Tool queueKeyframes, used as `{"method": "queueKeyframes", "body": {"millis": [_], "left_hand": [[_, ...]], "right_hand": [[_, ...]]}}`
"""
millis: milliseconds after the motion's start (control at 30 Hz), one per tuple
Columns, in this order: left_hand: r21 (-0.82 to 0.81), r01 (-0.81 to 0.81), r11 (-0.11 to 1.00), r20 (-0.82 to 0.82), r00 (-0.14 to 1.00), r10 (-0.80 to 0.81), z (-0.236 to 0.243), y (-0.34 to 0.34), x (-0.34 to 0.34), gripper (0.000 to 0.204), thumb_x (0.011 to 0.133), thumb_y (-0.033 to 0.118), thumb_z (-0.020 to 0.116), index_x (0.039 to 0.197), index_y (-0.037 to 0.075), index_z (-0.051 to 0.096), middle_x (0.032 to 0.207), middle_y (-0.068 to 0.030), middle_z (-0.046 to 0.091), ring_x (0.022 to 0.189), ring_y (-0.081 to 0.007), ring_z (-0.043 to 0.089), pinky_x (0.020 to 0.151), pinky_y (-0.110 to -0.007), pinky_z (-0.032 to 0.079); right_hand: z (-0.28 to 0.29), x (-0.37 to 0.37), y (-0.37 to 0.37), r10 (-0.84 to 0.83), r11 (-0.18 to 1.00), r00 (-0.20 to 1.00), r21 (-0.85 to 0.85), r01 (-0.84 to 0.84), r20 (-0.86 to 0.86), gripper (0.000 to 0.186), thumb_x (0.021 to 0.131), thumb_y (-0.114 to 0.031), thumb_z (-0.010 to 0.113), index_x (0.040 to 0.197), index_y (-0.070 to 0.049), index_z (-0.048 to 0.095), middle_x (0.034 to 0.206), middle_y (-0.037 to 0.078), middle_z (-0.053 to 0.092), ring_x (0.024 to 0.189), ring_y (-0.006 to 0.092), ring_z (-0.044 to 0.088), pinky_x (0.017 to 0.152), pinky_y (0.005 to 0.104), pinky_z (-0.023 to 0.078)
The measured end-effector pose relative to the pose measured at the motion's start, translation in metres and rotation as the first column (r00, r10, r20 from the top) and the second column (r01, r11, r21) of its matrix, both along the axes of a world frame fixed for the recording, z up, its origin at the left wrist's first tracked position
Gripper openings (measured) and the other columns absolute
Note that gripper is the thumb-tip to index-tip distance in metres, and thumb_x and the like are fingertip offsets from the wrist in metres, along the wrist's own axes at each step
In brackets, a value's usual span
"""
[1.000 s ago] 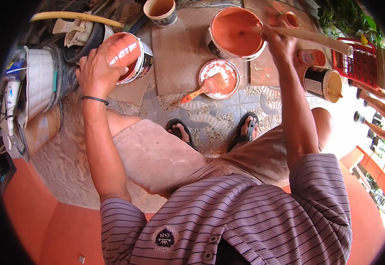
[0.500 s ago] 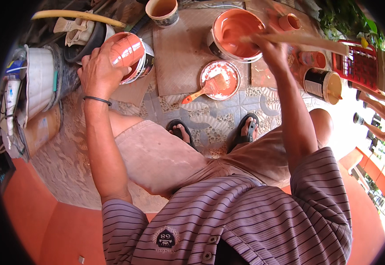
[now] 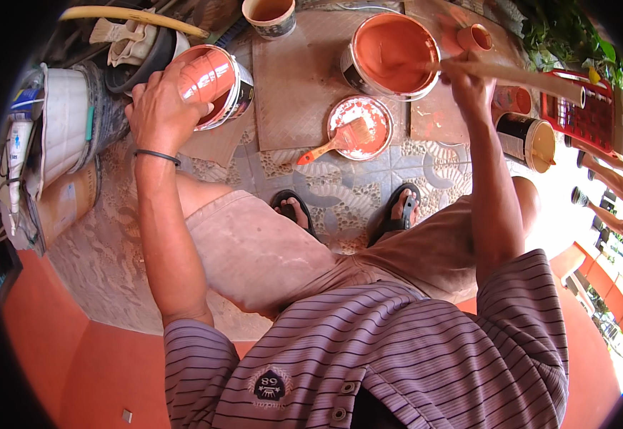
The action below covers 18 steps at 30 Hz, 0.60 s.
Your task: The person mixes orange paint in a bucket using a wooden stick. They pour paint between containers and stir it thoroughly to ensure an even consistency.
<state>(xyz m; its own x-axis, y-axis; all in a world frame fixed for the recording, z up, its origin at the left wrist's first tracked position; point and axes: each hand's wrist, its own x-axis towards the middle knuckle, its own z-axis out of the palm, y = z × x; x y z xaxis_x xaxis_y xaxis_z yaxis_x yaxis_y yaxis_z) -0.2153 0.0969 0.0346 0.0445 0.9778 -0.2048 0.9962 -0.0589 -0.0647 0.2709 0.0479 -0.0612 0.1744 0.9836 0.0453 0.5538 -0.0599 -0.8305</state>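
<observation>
My left hand (image 3: 160,107) is wrapped round a paint-coated orange cup (image 3: 206,77), tipped on its side at the mouth of a white paint bucket (image 3: 243,93). Into a larger bucket of orange paint (image 3: 390,50) dips a long wooden stick (image 3: 526,75), gripped near its lower part by my right hand (image 3: 471,84). Between the two buckets and nearer to me, a paintbrush (image 3: 347,137) with an orange handle lies across a round lid (image 3: 376,146) smeared with orange and white paint.
Flat cardboard (image 3: 293,79) lies under the large bucket. A beige bucket (image 3: 268,20) stands at the back. On the right are a tilted can (image 3: 529,141) with beige drips and a red crate (image 3: 579,107). Stacked containers (image 3: 65,129) crowd the left.
My right hand has shifted to the right with the stick, whose outer end has swung nearer to me. The left hand keeps its hold on the cup.
</observation>
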Motion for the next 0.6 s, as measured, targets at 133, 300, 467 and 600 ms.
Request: {"method": "queueKeyframes", "body": {"millis": [133,300,467,600], "left_hand": [[-0.007,0.012,1.000,-0.007,1.000,-0.012,0.004,0.000,0.010,0.091,0.073,0.032,0.093,0.156,0.021,0.058,0.146,-0.0115,0.067,0.134,-0.0422,0.060,0.111,-0.056,0.048],[-0.012,-0.003,1.000,-0.018,1.000,0.002,0.009,-0.005,0.006,0.092,0.072,0.033,0.093,0.156,0.021,0.058,0.145,-0.0122,0.067,0.133,-0.0424,0.060,0.112,-0.056,0.048],[0.015,0.015,1.000,0.005,1.000,-0.015,-0.001,-0.002,0.005,0.088,0.072,0.034,0.091,0.153,0.023,0.060,0.141,-0.0100,0.069,0.133,-0.0401,0.060,0.111,-0.057,0.047],[0.027,-0.007,1.000,0.015,1.000,0.007,0.001,-0.007,0.006,0.086,0.071,0.034,0.091,0.152,0.022,0.062,0.140,-0.0083,0.069,0.133,-0.0386,0.060,0.111,-0.057,0.047]], "right_hand": [[-0.033,-0.018,0.044,0.009,0.981,0.999,0.196,-0.017,0.042,0.013,0.093,-0.011,0.076,0.094,0.001,0.072,0.075,0.005,0.071,0.067,0.0111,0.066,0.061,0.0264,0.052],[-0.014,-0.018,-0.008,-0.020,1.000,0.987,-0.023,0.017,-0.162,0.014,0.088,-0.011,0.079,0.089,0.002,0.073,0.076,0.007,0.073,0.067,0.0116,0.067,0.062,0.0291,0.054],[-0.009,-0.015,0.044,-0.088,0.985,0.993,0.139,0.099,-0.084,0.011,0.093,-0.009,0.075,0.093,0.002,0.073,0.075,0.006,0.072,0.065,0.0113,0.067,0.062,0.0280,0.055],[-0.031,-0.045,0.020,0.067,0.998,0.987,0.008,-0.066,-0.145,0.016,0.093,-0.013,0.077,0.093,0.001,0.071,0.081,0.007,0.073,0.072,0.0104,0.067,0.063,0.0289,0.054]]}}
